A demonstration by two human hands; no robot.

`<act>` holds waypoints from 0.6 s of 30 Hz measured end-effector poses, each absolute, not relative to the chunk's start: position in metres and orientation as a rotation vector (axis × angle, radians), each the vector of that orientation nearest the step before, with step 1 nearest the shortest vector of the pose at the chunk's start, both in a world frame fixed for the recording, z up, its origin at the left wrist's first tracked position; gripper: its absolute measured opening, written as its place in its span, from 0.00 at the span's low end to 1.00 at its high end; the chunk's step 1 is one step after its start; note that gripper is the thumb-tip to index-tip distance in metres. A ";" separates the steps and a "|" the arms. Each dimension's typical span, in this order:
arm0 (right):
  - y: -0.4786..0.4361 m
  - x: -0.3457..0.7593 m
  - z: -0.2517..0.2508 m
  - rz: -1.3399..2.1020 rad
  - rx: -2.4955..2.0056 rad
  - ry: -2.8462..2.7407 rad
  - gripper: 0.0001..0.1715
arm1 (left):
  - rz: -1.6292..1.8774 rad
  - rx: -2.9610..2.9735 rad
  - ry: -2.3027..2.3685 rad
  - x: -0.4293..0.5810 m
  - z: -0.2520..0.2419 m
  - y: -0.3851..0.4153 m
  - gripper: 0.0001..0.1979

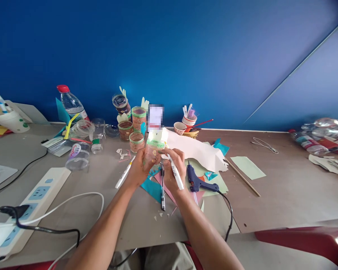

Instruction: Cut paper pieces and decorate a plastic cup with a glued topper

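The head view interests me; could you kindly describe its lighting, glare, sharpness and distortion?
Head view throughout: the blue wall is darker at upper left than upper right; glare marks the red chair; the power strip looks stretched, likely by the lens; the marker in the right hand has readable lettering; a pixelated patch appears above the jar.

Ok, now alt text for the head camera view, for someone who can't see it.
A person's left hand holds a green-rimmed decorated cup, and their right hand holds a white acrylic marker close to it. Behind stand similar cups; a dark blue glue gun and white power strip lie on the desk, before a blue wall.
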State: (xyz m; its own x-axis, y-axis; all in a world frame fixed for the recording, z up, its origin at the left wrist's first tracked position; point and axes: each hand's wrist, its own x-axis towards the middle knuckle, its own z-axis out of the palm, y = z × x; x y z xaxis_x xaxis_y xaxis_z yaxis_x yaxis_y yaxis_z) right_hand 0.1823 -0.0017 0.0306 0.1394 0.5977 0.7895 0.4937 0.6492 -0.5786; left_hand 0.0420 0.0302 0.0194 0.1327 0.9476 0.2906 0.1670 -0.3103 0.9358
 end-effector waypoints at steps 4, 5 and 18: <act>-0.002 0.183 0.031 0.103 -0.958 -1.496 0.16 | 1.226 1.613 1.094 0.042 0.021 0.029 0.27; -0.003 0.183 0.032 0.113 -0.963 -1.505 0.16 | 1.223 1.603 1.100 0.042 0.021 0.029 0.28; -0.002 0.183 0.034 0.097 -0.947 -1.503 0.15 | 1.187 1.563 1.141 0.041 0.024 0.029 0.26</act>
State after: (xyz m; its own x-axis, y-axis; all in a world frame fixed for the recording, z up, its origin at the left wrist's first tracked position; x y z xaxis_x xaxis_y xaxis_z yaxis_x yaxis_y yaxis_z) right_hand 0.1832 -0.0023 0.0342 0.1348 0.5965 0.7912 0.4894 0.6542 -0.5766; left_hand 0.0412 0.0294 0.0240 0.1357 0.9688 0.2072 0.1684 -0.2286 0.9588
